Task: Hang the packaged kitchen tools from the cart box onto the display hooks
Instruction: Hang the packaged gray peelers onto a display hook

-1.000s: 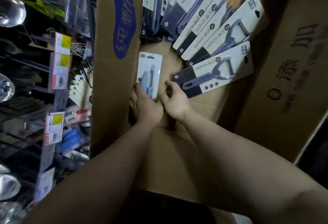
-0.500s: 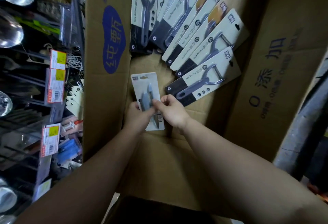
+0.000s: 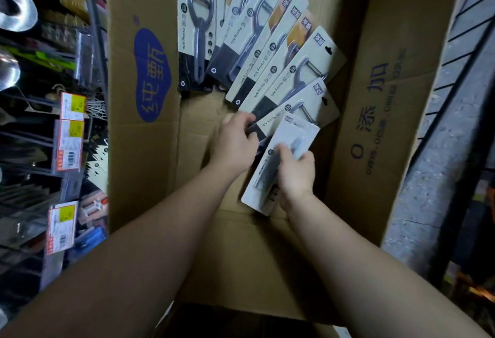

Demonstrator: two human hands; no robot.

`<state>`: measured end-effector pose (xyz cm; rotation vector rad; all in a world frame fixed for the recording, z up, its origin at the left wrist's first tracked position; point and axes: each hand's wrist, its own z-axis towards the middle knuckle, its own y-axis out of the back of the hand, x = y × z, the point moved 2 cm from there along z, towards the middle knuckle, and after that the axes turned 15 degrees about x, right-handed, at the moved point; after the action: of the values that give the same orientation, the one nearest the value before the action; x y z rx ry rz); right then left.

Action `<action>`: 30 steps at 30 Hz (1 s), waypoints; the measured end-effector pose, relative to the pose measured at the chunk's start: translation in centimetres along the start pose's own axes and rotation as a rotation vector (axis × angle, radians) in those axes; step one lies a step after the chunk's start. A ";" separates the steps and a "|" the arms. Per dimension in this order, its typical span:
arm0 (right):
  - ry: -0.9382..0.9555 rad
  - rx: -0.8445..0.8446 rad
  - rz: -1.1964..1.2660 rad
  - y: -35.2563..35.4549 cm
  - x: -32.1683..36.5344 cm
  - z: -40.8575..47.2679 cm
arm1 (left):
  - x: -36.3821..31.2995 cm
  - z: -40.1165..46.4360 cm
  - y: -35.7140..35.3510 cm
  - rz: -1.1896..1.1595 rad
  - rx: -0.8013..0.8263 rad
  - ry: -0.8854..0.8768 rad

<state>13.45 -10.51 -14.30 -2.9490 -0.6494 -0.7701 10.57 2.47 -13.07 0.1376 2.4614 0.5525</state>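
Note:
An open cardboard box (image 3: 150, 150) fills the middle of the view. Several white-and-black carded peelers (image 3: 270, 42) lie fanned across its far half. My right hand (image 3: 296, 174) grips a small white blister pack (image 3: 288, 139) with a grey tool in it, held tilted above the box floor. My left hand (image 3: 235, 142) pinches the dark lower corner of the nearest fanned peeler card (image 3: 308, 107). The lower end of the small pack is hidden behind my right hand.
A display rack (image 3: 48, 128) with hooks, hanging utensils and yellow-and-red price tags (image 3: 69, 147) stands along the left. The box's right flap (image 3: 388, 101) with blue print stands up beside a grey stone ledge (image 3: 439, 134). Bare cardboard floor lies near me.
My right hand carried the small blister pack from the box's left-middle to the right and tilted it. My left hand let go of it and took hold of the nearest peeler card.

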 end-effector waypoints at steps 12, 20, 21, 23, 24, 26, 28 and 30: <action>-0.090 0.006 0.420 0.9 0.9 2.3 | -3.4 4.0 -2.7 0.223 0.118 0.062; -0.012 0.220 0.195 -0.8 1.5 -0.2 | 0.7 -0.6 -1.5 -0.197 0.165 0.233; -0.001 0.241 0.170 -0.7 1.7 -0.6 | 0.8 -1.3 -1.3 -0.279 0.153 0.231; 0.042 0.277 0.084 -0.5 2.4 -1.4 | 0.6 -2.9 -0.7 -0.469 0.135 0.216; 0.066 0.297 0.040 -0.5 2.8 -1.9 | 0.3 -3.8 -0.3 -0.557 0.138 0.218; 0.094 0.333 -0.009 -0.7 3.8 -3.2 | 0.2 -5.3 0.4 -0.708 0.185 0.202; 0.111 0.374 -0.020 -1.2 4.8 -4.8 | -0.1 -6.8 1.1 -0.799 0.252 0.138; 0.142 0.431 -0.033 -1.7 5.8 -6.6 | 0.0 -7.9 1.7 -0.809 0.270 0.086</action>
<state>14.34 -7.48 -5.91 -2.4781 -0.7457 -0.7263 5.87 1.15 -6.59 -0.7545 2.3883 -0.1278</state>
